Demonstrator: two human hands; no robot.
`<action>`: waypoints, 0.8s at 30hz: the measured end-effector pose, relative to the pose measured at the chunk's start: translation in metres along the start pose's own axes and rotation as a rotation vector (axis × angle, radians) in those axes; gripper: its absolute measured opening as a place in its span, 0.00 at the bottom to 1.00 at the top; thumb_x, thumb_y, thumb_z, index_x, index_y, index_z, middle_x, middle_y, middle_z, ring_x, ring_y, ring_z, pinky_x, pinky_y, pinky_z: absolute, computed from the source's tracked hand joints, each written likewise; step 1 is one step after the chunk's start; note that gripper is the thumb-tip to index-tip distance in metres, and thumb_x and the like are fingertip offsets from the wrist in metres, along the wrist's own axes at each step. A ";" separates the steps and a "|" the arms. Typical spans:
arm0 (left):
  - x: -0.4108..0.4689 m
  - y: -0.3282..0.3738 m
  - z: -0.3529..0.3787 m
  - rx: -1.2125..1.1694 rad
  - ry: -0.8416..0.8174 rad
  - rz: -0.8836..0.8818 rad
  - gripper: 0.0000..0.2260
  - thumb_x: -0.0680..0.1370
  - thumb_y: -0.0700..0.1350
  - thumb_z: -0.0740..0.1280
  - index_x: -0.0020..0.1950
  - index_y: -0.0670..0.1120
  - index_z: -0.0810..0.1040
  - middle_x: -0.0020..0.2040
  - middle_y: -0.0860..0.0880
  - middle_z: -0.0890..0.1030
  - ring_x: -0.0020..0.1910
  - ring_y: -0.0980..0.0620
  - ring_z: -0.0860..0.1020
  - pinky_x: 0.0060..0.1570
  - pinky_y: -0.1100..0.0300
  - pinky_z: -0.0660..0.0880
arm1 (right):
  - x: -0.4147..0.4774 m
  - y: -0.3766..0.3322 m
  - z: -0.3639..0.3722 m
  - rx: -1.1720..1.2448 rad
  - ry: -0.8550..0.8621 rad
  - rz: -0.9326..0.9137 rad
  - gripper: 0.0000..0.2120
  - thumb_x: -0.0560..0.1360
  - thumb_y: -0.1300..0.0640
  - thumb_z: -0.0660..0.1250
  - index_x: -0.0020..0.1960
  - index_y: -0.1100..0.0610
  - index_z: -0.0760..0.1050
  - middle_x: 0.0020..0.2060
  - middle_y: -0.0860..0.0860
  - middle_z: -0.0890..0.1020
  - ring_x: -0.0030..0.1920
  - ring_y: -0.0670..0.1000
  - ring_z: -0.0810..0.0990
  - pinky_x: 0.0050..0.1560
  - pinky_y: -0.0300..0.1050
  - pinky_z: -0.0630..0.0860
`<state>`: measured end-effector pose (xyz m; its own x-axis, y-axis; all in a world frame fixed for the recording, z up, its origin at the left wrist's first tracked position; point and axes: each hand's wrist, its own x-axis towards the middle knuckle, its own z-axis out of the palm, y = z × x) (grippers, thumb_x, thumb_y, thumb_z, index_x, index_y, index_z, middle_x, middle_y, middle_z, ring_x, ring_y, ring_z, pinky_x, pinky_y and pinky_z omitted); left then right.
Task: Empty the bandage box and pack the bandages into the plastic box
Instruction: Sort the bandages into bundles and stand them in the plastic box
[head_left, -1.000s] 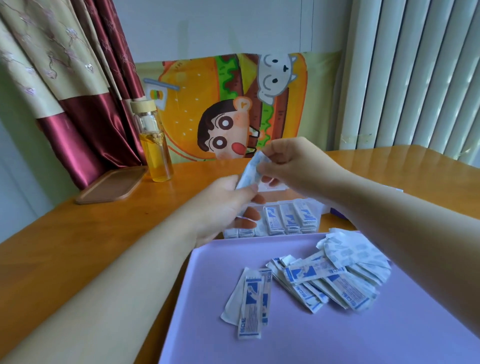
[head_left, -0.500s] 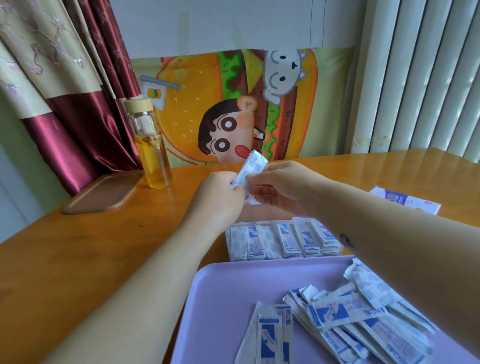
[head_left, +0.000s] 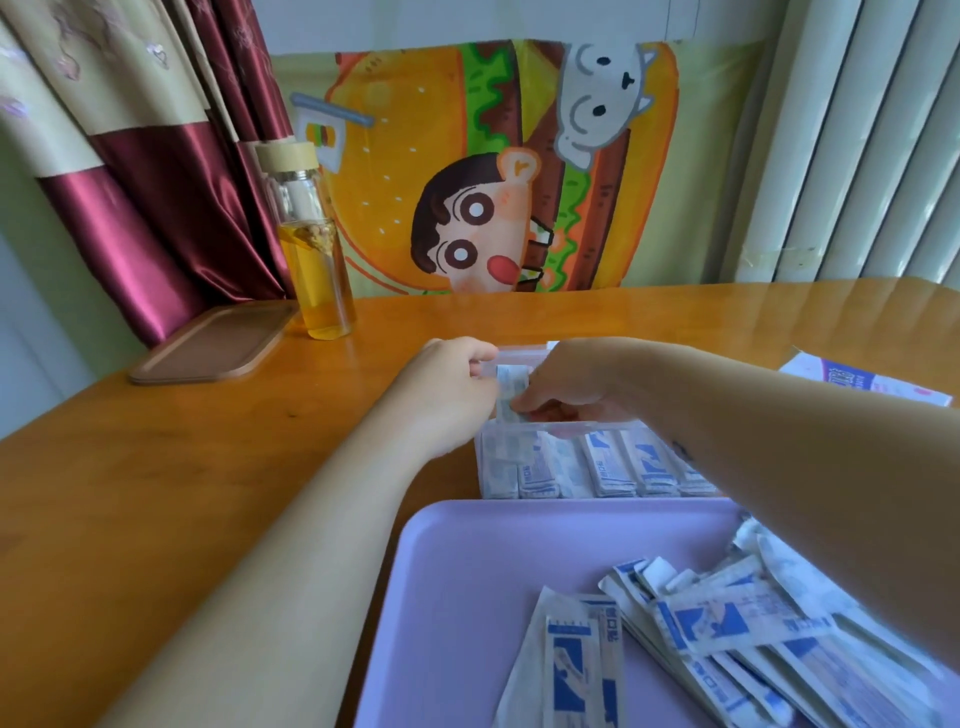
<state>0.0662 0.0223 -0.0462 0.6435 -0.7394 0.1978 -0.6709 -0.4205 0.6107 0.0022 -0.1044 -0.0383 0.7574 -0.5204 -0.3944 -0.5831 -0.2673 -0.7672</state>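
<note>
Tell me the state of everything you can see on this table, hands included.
left hand, pinching the held bandage over the plastic box.
right hand, pinching the held bandage too.
plastic box, open, partly filled with packed bandages.
purple tray, carrying loose bandages in a pile.
bandage box, lying flat, far right.
bottle, upright, capped, part full of yellow liquid.

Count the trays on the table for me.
2: the purple tray in front holding loose bandages, and the brown tray at far left beside the glass bottle.
</note>
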 end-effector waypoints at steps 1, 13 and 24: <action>0.000 0.000 0.000 0.014 -0.013 -0.004 0.18 0.80 0.43 0.58 0.71 0.51 0.69 0.68 0.51 0.68 0.59 0.54 0.71 0.47 0.64 0.65 | 0.001 -0.001 0.002 -0.091 0.001 0.027 0.08 0.76 0.63 0.66 0.39 0.61 0.71 0.33 0.54 0.75 0.32 0.48 0.73 0.36 0.37 0.75; -0.001 -0.003 0.004 0.039 -0.008 0.015 0.19 0.80 0.41 0.58 0.71 0.51 0.69 0.68 0.51 0.65 0.64 0.52 0.69 0.53 0.65 0.65 | -0.009 -0.012 0.018 -0.614 -0.014 -0.004 0.07 0.78 0.57 0.58 0.42 0.54 0.70 0.39 0.49 0.72 0.44 0.51 0.70 0.49 0.42 0.68; -0.001 -0.004 0.005 0.032 -0.032 0.004 0.19 0.80 0.42 0.58 0.71 0.51 0.68 0.69 0.51 0.64 0.65 0.51 0.69 0.52 0.64 0.66 | -0.001 -0.008 0.012 -0.583 -0.115 -0.046 0.10 0.79 0.60 0.61 0.39 0.61 0.72 0.34 0.53 0.79 0.31 0.48 0.78 0.28 0.35 0.76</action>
<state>0.0664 0.0215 -0.0524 0.6288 -0.7575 0.1756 -0.6856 -0.4337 0.5847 0.0097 -0.0924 -0.0379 0.7936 -0.4151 -0.4449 -0.5895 -0.7055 -0.3934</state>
